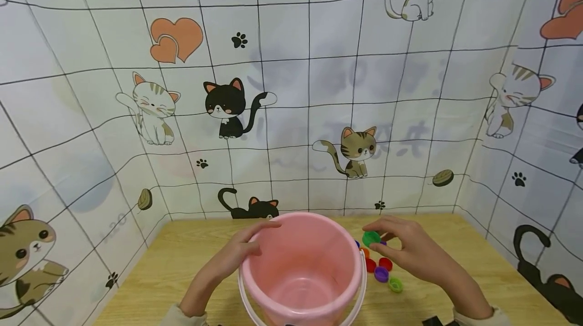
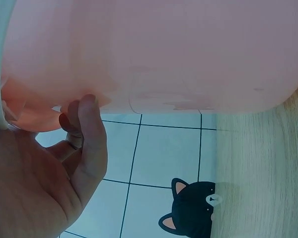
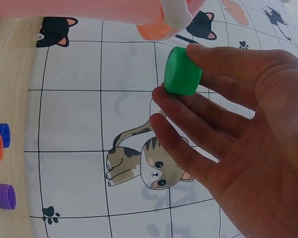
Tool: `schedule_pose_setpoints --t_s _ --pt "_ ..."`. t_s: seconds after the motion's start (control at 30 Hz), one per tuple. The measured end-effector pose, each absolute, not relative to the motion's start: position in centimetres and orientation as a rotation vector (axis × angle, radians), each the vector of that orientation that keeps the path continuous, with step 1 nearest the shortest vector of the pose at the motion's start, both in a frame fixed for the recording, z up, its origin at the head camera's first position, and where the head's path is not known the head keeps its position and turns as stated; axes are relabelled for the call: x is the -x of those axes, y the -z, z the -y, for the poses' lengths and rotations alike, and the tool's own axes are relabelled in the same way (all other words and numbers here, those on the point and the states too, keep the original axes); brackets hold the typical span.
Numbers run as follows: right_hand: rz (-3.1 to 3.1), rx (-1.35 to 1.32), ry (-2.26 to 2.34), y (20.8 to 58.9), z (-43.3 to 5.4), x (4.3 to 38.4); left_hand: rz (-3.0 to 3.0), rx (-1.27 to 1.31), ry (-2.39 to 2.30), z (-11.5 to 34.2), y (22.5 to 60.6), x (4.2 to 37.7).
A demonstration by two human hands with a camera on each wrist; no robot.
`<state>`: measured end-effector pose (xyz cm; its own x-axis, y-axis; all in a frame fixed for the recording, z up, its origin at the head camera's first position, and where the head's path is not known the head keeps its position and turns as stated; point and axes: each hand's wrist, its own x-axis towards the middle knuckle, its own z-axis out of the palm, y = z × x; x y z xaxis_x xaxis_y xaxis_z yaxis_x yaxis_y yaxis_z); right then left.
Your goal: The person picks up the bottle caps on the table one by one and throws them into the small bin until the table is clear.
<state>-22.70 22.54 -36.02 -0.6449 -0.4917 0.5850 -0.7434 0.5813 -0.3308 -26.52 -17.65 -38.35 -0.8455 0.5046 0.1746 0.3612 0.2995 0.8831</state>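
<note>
A pink bucket [image 1: 300, 265] with a white handle [image 1: 363, 285] stands at the table's front; no loose thing shows inside it. My left hand [image 1: 237, 250] grips its rim on the left side, thumb over the inside edge. In the left wrist view, the fingers of the left hand [image 2: 87, 144] bend against the bucket's outer wall [image 2: 164, 54]. To the right of the bucket, my right hand [image 1: 405, 245] pinches a green bottle cap [image 1: 371, 238] between thumb and fingertips. The right wrist view shows this green cap [image 3: 183, 71] held up off the table.
Several caps lie on the wooden table [image 1: 455, 275] right of the bucket, among them a purple cap [image 1: 381, 274], a red cap [image 1: 385, 263] and a light green cap [image 1: 396, 284]. Cat-printed white sheeting [image 1: 291, 88] rises behind the table and at both sides.
</note>
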Motion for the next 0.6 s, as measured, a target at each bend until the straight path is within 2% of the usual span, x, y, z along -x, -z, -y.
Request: schedule_pose_setpoints --t_s 0.6 --pt "2.346 -1.022 -0.793 36.15 -22.05 22.68 -2.421 -0.819 -1.586 17.57 38.31 26.57"
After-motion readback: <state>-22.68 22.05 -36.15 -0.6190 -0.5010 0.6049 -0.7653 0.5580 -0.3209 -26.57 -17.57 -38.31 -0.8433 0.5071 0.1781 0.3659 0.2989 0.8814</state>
